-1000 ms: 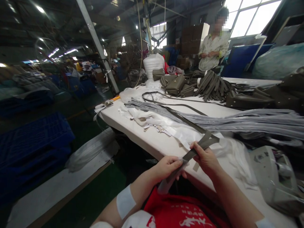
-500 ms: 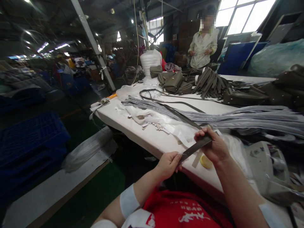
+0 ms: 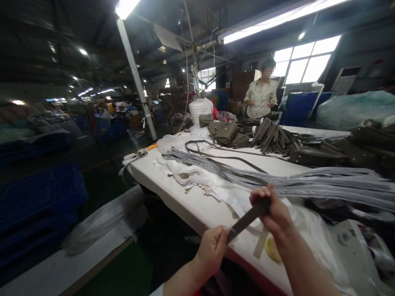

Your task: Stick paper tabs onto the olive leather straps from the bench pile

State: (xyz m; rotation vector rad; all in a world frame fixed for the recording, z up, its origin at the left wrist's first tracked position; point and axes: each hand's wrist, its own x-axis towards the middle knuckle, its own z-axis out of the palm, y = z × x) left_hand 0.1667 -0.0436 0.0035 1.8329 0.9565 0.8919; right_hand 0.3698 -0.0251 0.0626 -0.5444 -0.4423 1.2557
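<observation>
A dark olive strap (image 3: 247, 219) runs taut between my two hands over the near edge of the white table (image 3: 197, 201). My left hand (image 3: 212, 248) pinches its lower end. My right hand (image 3: 271, 211) is closed round its upper end. Behind my hands a long bundle of grey straps (image 3: 308, 183) lies across the table, with white paper sheets (image 3: 216, 183) beneath it.
Olive bags (image 3: 226, 131) and a heap of dark straps (image 3: 271, 137) sit at the far end, where a person in a pale shirt (image 3: 261, 98) stands. A yellow tape roll (image 3: 273, 249) lies by my right wrist. Blue crates (image 3: 37, 197) stand on the floor at left.
The camera has tilted upward, so my hands sit lower in view. The strap is drawn out straighter between my hands, and the right hand has moved slightly away from the left.
</observation>
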